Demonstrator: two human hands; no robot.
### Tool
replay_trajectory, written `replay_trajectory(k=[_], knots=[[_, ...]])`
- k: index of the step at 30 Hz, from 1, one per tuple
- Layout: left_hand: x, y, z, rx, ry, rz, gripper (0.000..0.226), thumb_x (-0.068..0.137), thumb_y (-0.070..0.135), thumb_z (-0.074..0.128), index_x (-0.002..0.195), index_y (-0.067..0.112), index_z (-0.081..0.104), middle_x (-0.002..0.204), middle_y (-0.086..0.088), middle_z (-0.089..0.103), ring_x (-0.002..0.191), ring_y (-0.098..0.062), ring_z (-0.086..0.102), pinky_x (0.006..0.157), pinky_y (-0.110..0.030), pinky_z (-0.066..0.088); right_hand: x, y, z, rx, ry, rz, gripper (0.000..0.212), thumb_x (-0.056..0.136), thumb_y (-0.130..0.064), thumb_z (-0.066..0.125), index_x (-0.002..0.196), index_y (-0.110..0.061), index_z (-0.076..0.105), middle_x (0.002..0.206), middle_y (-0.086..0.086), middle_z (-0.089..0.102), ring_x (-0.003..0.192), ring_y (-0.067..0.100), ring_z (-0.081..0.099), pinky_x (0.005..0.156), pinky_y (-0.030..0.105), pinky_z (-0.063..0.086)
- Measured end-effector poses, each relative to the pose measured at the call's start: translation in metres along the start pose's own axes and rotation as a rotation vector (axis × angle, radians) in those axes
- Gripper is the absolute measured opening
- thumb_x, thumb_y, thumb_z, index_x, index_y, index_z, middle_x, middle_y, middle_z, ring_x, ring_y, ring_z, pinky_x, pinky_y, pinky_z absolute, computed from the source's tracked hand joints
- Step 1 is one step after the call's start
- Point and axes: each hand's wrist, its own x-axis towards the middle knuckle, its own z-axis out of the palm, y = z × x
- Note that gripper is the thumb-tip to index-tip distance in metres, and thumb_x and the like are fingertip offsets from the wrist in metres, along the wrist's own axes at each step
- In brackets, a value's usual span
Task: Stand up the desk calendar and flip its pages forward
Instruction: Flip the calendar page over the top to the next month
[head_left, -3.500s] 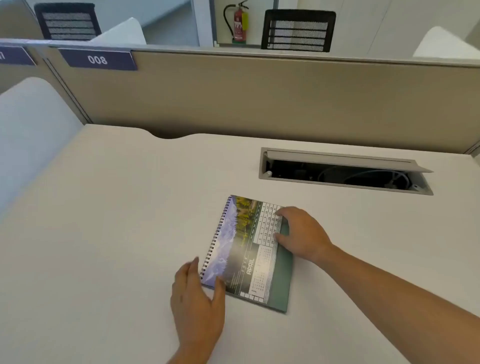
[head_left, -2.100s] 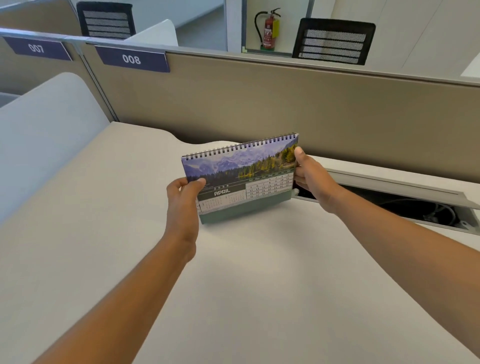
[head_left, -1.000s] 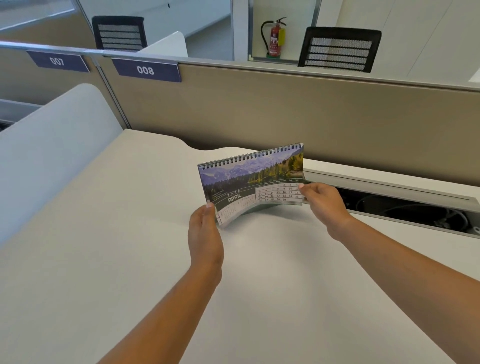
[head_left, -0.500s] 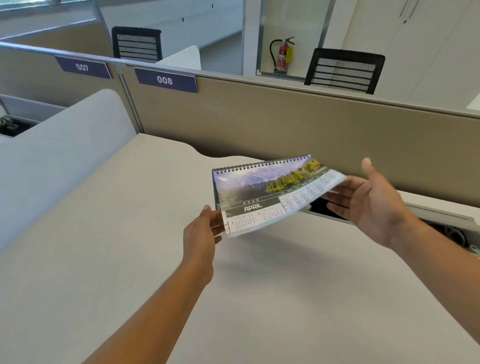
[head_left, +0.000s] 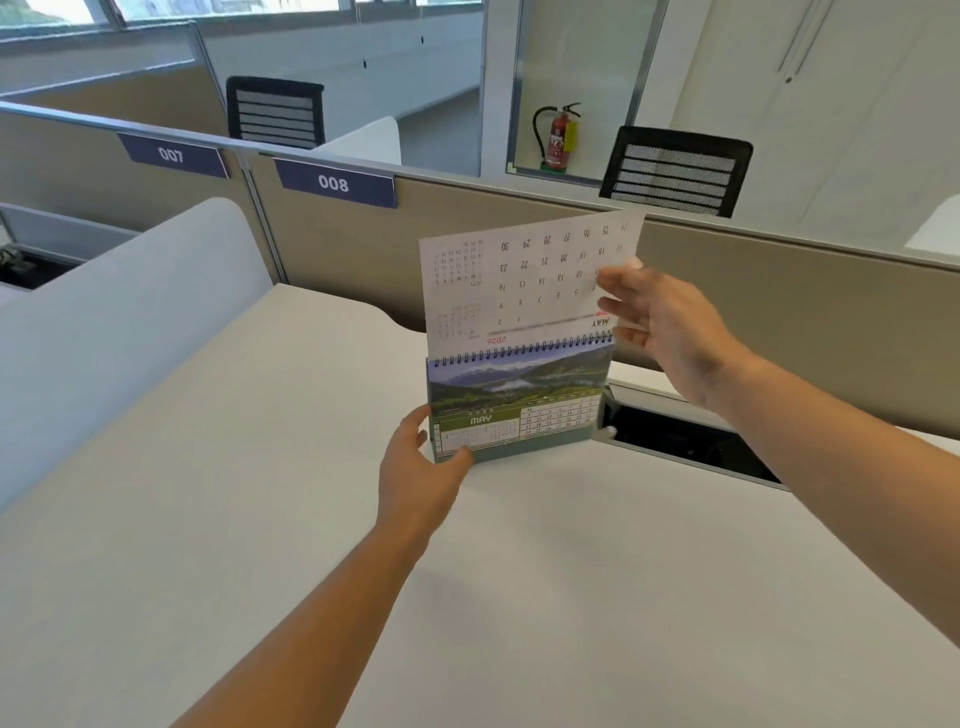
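Note:
The spiral-bound desk calendar (head_left: 519, 402) stands upright on the white desk (head_left: 519, 597), its front showing a green landscape and MAY. One page (head_left: 514, 283) is swung up above the spiral, its white back with upside-down numbers facing me. My left hand (head_left: 421, 475) grips the calendar's lower left corner, thumb on the front. My right hand (head_left: 662, 325) is at the raised page's right edge, fingers spread and touching the sheet from the front.
A cable tray opening (head_left: 685, 441) with a raised lid lies in the desk just right of the calendar. A beige partition (head_left: 363, 244) with labels 007 and 008 runs behind. A white curved divider (head_left: 114, 312) borders the left side.
The calendar went from lying flat to standing upright. The APRIL page has been flipped up and over by my right hand, and MAY now shows. My left hand moved to the lower left corner.

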Motion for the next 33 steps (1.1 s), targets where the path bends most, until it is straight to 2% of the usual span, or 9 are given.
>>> replay_trajectory(k=[3,5,8,12,18,23,26,30,33], knots=[[0.0,0.002,0.002,-0.037,-0.043,0.031,0.066,0.076,0.03,0.08,0.128,0.047,0.042,0.127,0.014,0.055,0.094,0.0,0.054,0.088,-0.044,0.052,0.012,0.017,0.008,-0.573,-0.061,-0.117,0.062,0.09,-0.049,0.06,0.141,-0.019,0.044,0.139,0.0,0.053,0.12,0.015,0.052,0.099,0.042,0.045],[0.002,0.003,0.001,-0.045,-0.074,0.049,0.061,0.077,0.026,0.079,0.114,0.055,0.039,0.105,0.027,0.051,0.075,0.016,0.052,0.078,-0.027,0.054,0.015,0.031,0.013,-0.855,-0.117,-0.148,0.069,0.089,-0.046,0.064,0.146,-0.02,0.035,0.148,0.003,0.044,0.13,0.024,0.044,0.104,0.045,0.04],[0.002,0.006,-0.001,-0.073,-0.098,0.057,0.06,0.078,0.022,0.078,0.109,0.056,0.039,0.089,0.038,0.047,0.071,0.026,0.05,0.05,-0.001,0.042,0.016,0.048,0.021,-1.041,-0.153,-0.185,0.079,0.083,-0.051,0.068,0.148,-0.023,0.031,0.153,0.002,0.037,0.136,0.026,0.037,0.109,0.047,0.034],[0.0,0.007,-0.003,-0.116,-0.113,0.058,0.059,0.079,0.019,0.076,0.104,0.06,0.042,0.088,0.042,0.047,0.076,0.024,0.05,0.044,0.002,0.04,0.02,0.058,0.027,-1.269,-0.13,-0.29,0.084,0.083,-0.056,0.063,0.149,-0.019,0.027,0.157,0.004,0.03,0.143,0.023,0.024,0.115,0.046,0.018],[-0.001,0.006,-0.001,-0.156,-0.131,0.047,0.063,0.079,0.016,0.075,0.094,0.068,0.043,0.091,0.042,0.048,0.082,0.016,0.048,0.046,0.003,0.039,0.02,0.066,0.027,-1.367,-0.156,-0.287,0.091,0.085,-0.058,0.059,0.153,-0.019,0.014,0.161,0.002,0.016,0.146,0.021,0.011,0.117,0.044,0.01],[0.001,0.003,0.003,-0.173,-0.053,0.036,0.062,0.08,0.018,0.077,0.126,0.042,0.044,0.102,0.026,0.052,0.091,0.0,0.054,0.051,-0.003,0.044,0.018,0.067,0.027,-1.361,-0.165,-0.288,0.091,0.087,-0.059,0.056,0.154,-0.018,0.009,0.162,0.002,0.011,0.147,0.02,0.007,0.117,0.043,0.009],[0.001,0.003,0.002,-0.177,0.0,0.017,0.058,0.081,0.02,0.076,0.13,0.03,0.046,0.108,0.014,0.056,0.092,-0.005,0.056,0.059,-0.009,0.049,0.018,0.066,0.026,-1.354,-0.177,-0.271,0.091,0.087,-0.061,0.054,0.154,-0.018,0.01,0.162,0.003,0.011,0.147,0.021,0.007,0.117,0.044,0.008],[0.003,0.01,0.0,-0.255,-0.033,-0.044,0.011,0.092,0.02,0.061,0.097,0.017,0.07,0.082,0.003,0.077,0.078,-0.011,0.072,0.053,-0.015,0.053,0.017,0.06,0.024,-1.258,-0.159,-0.265,0.088,0.088,-0.067,0.045,0.154,-0.022,0.007,0.161,0.002,0.015,0.146,0.02,0.012,0.116,0.05,0.001],[0.003,0.016,-0.003,-0.331,-0.076,-0.083,0.022,0.095,0.023,0.056,0.081,0.02,0.073,0.075,0.003,0.078,0.07,-0.012,0.074,0.049,-0.015,0.052,0.017,0.056,0.013,-1.075,-0.013,-0.248,0.078,0.09,-0.068,0.035,0.152,-0.025,0.014,0.156,0.003,0.031,0.142,0.025,0.027,0.113,0.056,-0.001]])
